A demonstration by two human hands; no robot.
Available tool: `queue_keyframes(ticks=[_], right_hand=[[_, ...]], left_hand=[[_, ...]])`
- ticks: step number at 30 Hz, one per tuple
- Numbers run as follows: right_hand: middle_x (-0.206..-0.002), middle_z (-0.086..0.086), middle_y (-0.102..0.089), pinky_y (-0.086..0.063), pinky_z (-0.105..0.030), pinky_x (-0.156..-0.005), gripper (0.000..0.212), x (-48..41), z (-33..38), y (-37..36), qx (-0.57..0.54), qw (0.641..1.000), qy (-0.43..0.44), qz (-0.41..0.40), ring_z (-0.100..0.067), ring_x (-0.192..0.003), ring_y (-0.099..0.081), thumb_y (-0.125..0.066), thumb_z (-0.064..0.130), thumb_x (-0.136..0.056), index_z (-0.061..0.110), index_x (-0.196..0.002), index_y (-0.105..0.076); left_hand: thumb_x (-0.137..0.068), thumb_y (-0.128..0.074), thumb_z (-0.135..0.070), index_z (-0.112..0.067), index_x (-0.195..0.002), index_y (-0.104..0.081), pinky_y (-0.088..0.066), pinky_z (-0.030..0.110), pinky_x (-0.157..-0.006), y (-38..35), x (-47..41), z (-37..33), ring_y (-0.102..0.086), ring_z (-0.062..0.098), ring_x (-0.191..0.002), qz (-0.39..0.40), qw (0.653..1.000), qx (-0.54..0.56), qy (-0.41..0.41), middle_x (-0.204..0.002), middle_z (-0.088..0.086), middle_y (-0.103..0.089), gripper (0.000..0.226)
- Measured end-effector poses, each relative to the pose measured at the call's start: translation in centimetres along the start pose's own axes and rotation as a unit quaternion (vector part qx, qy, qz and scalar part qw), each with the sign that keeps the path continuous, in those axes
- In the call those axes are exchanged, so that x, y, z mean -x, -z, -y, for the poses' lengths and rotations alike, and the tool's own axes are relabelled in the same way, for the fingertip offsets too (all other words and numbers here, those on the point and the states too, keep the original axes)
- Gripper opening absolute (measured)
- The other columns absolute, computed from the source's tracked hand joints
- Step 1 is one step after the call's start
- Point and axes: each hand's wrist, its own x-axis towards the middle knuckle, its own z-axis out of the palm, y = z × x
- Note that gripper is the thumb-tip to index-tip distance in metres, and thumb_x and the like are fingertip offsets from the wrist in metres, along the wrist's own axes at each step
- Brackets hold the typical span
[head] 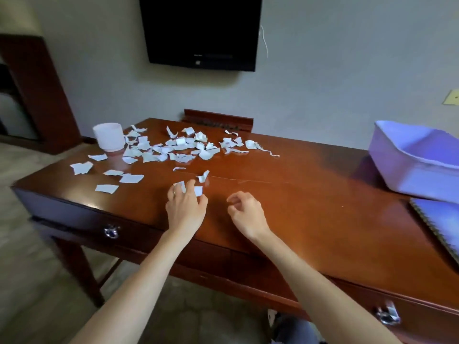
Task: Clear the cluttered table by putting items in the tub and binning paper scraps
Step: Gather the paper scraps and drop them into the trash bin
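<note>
Paper scraps [178, 145]: strewn over left half of table [310, 194], well apart from tub [412, 167] at right. Gripping a few nearest with left hand [186, 207], seemingly gathering for binning; right hand [246, 212] loosely curled, holding nothing.

Bare forearms [139, 269], blue-grey trousers [295, 330] — sliver only
</note>
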Motion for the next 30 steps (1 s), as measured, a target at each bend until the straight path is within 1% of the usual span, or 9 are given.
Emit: queue_keyframes(ticks=[3, 7, 10, 14, 18, 20, 23, 27, 30], right_hand=[[-0.124, -0.010, -0.055, -0.045, -0.028, -0.093, 0.027, -3.1, 0.5, -1.9, 0.012, 1.000, 0.000, 0.026, -0.022, -0.109, -0.057, -0.049, 0.010, -0.091, 0.009, -0.116, -0.059], [-0.128, -0.009, -0.054, -0.047, -0.028, -0.095, 0.028, -6.8, -0.2, -2.6, 0.017, 1.000, -0.015, 0.018, -0.022, -0.111, -0.056, -0.047, 0.008, -0.093, 0.010, -0.119, -0.057], [-0.126, -0.008, -0.054, -0.047, -0.027, -0.095, 0.028, -9.2, -1.4, -2.1, 0.023, 0.999, -0.023, 0.001, -0.021, -0.111, -0.056, -0.046, 0.006, -0.093, 0.010, -0.120, -0.056], [-0.123, -0.008, -0.056, -0.045, -0.020, -0.089, 0.027, -11.7, -3.6, -0.8, 0.025, 0.999, -0.028, -0.020, -0.018, -0.108, -0.055, -0.047, 0.005, -0.093, 0.009, -0.117, -0.057], [-0.121, -0.008, -0.057, -0.041, -0.016, -0.083, 0.025, -13.9, -5.7, 0.8, 0.029, 0.997, -0.034, -0.064, -0.018, -0.106, -0.055, -0.047, 0.005, -0.093, 0.009, -0.116, -0.057], [-0.123, -0.008, -0.055, -0.041, -0.019, -0.087, 0.025, -15.0, -7.0, 1.6, 0.034, 0.993, -0.051, -0.105, -0.020, -0.110, -0.054, -0.046, 0.008, -0.094, 0.008, -0.117, -0.057], [-0.134, -0.012, -0.046, -0.036, -0.030, -0.103, 0.032, -17.7, -9.2, 2.7, 0.062, 0.977, -0.094, -0.182, -0.026, -0.125, -0.042, -0.048, 0.014, -0.093, 0.006, -0.124, -0.051], [-0.152, -0.019, -0.023, -0.017, -0.041, -0.119, 0.062, -22.2, -11.4, 3.3, 0.068, 0.962, -0.183, -0.190, -0.033, -0.143, -0.018, -0.050, 0.032, -0.091, 0.005, -0.142, -0.029], [-0.157, -0.020, -0.013, -0.010, -0.041, -0.121, 0.078, -25.7, -12.2, 3.1, 0.081, 0.964, -0.204, -0.150, -0.032, -0.147, -0.009, -0.046, 0.049, -0.090, 0.006, -0.148, -0.015]], left_hand=[[-0.091, -0.040, -0.058, -0.024, -0.151, -0.002, -0.009, 0.052, -0.117, -1.3, -3.6, 2.1, 0.004, 0.041, -0.145, 0.067, 0.994, -0.079, 0.044, -0.158, 0.017, 0.004, 0.079], [-0.083, -0.042, -0.070, -0.025, -0.151, 0.007, -0.005, 0.047, -0.119, -3.4, -7.3, 2.6, 0.006, 0.039, -0.146, 0.079, 0.993, -0.085, 0.027, -0.158, 0.017, 0.010, 0.094], [-0.087, -0.042, -0.064, -0.028, -0.151, -0.002, -0.010, 0.043, -0.119, -4.9, -9.7, 1.6, -0.003, 0.034, -0.147, 0.077, 0.994, -0.079, -0.026, -0.159, 0.013, -0.001, 0.083], [-0.094, -0.039, -0.051, -0.024, -0.142, -0.035, -0.033, 0.037, -0.107, -6.2, -12.1, 0.0, -0.035, 0.026, -0.133, 0.008, 0.988, -0.133, -0.083, -0.144, 0.010, -0.037, 0.056], [-0.098, -0.038, -0.037, -0.016, -0.137, -0.042, -0.047, 0.030, -0.093, -6.9, -13.7, -1.3, -0.049, 0.023, -0.120, -0.051, 0.983, -0.149, -0.097, -0.134, 0.010, -0.046, 0.045], [-0.100, -0.036, -0.030, -0.013, -0.132, -0.047, -0.052, 0.025, -0.081, -7.3, -14.4, -2.1, -0.059, 0.020, -0.106, -0.062, 0.982, -0.148, -0.100, -0.124, 0.009, -0.054, 0.038], [-0.101, -0.034, -0.026, -0.011, -0.111, -0.060, -0.053, 0.021, -0.072, -8.0, -15.7, -3.2, -0.067, 0.018, -0.089, -0.061, 0.978, -0.167, -0.107, -0.104, 0.006, -0.066, 0.031], [-0.101, -0.035, -0.025, -0.010, -0.099, -0.062, -0.049, 0.018, -0.065, -9.0, -17.7, -4.6, -0.068, 0.016, -0.079, -0.068, 0.978, -0.160, -0.113, -0.088, 0.005, -0.068, 0.031], [-0.101, -0.035, -0.023, -0.008, -0.095, -0.061, -0.046, 0.020, -0.061, -9.9, -19.8, -5.2, -0.058, 0.015, -0.067, -0.084, 0.982, -0.133, -0.100, -0.075, 0.003, -0.054, 0.031]])
